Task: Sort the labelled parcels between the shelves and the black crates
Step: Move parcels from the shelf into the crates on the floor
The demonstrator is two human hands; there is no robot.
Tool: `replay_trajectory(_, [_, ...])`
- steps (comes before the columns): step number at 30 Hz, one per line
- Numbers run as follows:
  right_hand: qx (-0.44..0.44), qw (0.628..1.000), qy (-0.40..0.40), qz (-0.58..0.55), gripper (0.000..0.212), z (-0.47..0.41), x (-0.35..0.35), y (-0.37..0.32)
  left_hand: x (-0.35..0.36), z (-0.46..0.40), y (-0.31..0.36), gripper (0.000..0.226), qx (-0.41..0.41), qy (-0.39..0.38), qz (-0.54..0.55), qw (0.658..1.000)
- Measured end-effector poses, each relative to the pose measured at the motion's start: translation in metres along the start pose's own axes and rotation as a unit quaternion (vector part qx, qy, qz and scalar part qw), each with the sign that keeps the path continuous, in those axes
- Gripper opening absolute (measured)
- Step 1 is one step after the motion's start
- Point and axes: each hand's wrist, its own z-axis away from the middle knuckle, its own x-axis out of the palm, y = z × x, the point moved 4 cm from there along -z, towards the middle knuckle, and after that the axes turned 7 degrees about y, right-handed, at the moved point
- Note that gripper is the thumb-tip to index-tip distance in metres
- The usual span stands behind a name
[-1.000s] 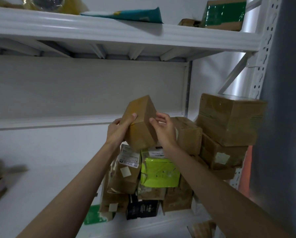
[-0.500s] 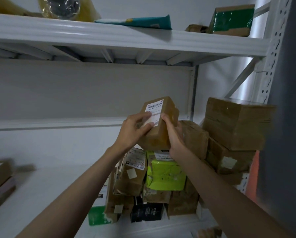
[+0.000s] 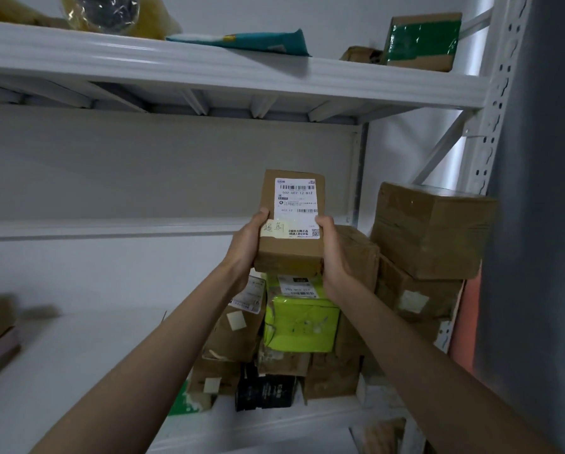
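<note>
Both hands hold labelled parcel upright

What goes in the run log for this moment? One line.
left hand + right hand | hold brown parcel | label faces camera

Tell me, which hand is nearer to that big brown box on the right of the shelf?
Right. The right hand grips the held parcel on the side towards the big brown box; the left hand grips the parcel's far side.

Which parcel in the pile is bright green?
The lime-green parcel, mid-pile just below the held box; the others around it are brown cardboard or black.
</note>
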Motion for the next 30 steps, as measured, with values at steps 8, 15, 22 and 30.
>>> replay_trajectory(8, [-0.035,0.999,0.002,-0.008,0.094,0.033,-0.003,0.008,0.001,0.045,0.005,0.042,0.024,0.044,-0.008,0.999])
replay_trajectory(15, [-0.047,0.999,-0.023,-0.014,0.055,0.095,-0.019,0.019,-0.007,0.119,-0.011,0.039,0.035,0.129,0.008,0.991])
replay_trajectory(22, [-0.079,0.996,-0.029,0.010,0.029,0.157,-0.055,0.047,-0.005,0.192,-0.041,0.053,0.048,0.126,-0.032,0.990])
replay_trajectory(30, [-0.057,0.995,0.078,0.030,0.056,0.210,-0.118,0.083,0.023,0.231,-0.094,0.040,0.020,0.065,-0.028,0.997])
